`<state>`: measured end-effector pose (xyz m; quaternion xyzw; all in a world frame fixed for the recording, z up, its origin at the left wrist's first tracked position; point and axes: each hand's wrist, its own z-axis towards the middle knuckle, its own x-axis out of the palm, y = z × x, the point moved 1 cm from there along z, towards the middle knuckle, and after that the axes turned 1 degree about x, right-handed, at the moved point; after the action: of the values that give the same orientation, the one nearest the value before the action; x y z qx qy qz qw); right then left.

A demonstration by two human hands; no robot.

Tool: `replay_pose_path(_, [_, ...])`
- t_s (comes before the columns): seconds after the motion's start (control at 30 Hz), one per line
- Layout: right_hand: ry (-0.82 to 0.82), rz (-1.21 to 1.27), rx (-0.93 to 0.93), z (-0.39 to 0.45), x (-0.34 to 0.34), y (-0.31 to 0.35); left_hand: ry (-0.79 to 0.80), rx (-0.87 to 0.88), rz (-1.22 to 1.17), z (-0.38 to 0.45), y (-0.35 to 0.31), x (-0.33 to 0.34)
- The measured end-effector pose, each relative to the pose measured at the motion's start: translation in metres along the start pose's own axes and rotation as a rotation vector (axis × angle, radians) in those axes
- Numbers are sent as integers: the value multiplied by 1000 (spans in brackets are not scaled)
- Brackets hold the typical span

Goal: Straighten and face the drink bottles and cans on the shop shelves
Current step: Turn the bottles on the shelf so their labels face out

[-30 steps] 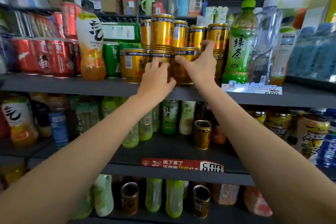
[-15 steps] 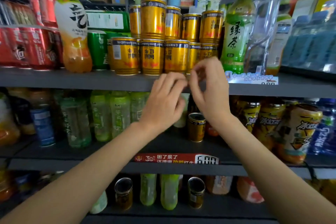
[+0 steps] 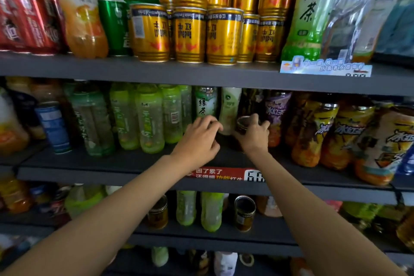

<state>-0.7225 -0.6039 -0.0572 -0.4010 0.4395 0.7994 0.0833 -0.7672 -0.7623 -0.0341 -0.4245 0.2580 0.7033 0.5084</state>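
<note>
Top shelf (image 3: pixel 201 74), above both hands: gold cans (image 3: pixel 189 34) sit in a tight front row w/ more stacked behind, labels mostly outward, so that bit looks done. Judging by the mix of angles, mid shelf (image 3: pixel 134 161) and the one below the arms aren't faced yet.

Right hand (image 3: pixel 254 135) is curled round a lone dark can (image 3: pixel 243 122) on the mid shelf, fingers over its rim, thumb side hidden; looks like a grip. Left hand (image 3: pixel 198 139) just beside it, fingers bent, holding nothing as far as I can tell, fingertips near a green tea btl (image 3: pixel 205 105) and a pale btl (image 3: pixel 228 110) behind.

Room: bare shelf strip in front of both hands, to the lip w/ the red price tag (image 3: pixel 219 173), so the can could prob slide fwd. Sideways is tight: green btls (image 3: pixel 149 119) left of left hand, orange btls (image 3: pixel 313 134) close on the right. Top shelf's underside is low overhead, so little lift room.
</note>
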Motion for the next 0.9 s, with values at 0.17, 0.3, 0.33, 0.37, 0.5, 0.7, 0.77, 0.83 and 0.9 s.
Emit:
replay_pose_path(0.17, [-60, 75, -160, -22, -7, 11, 111, -105, -34, 1, 5, 9])
replay_pose_path(0.3, [-164, 189, -424, -58, -23, 28, 95, -62, -231, -6, -2, 7])
replay_pose_path(0.33, [-209, 222, -499, -67, -31, 33, 6, -20, -318, -9, -4, 1])
replay_pose_path(0.37, [-252, 250, -575, -75, -42, 38, -108, 43, -379, -13, -6, -7])
replay_pose_path(0.5, [-426, 336, -838, -104, -90, 65, -521, 302, -452, -22, -20, -49])
replay_pose_path(0.7, [-611, 556, -826, -87, -163, 126, -632, 297, -528, 21, -40, -141])
replay_pose_path(0.77, [-632, 645, -691, -66, -182, 145, -585, 178, -446, 41, -41, -160])
replay_pose_path(0.83, [-601, 562, -543, -41, -191, 154, -550, 98, -221, 60, -35, -163])
replay_pose_path(0.9, [-556, 427, -419, -20, -191, 154, -450, 43, -31, 75, -26, -159])
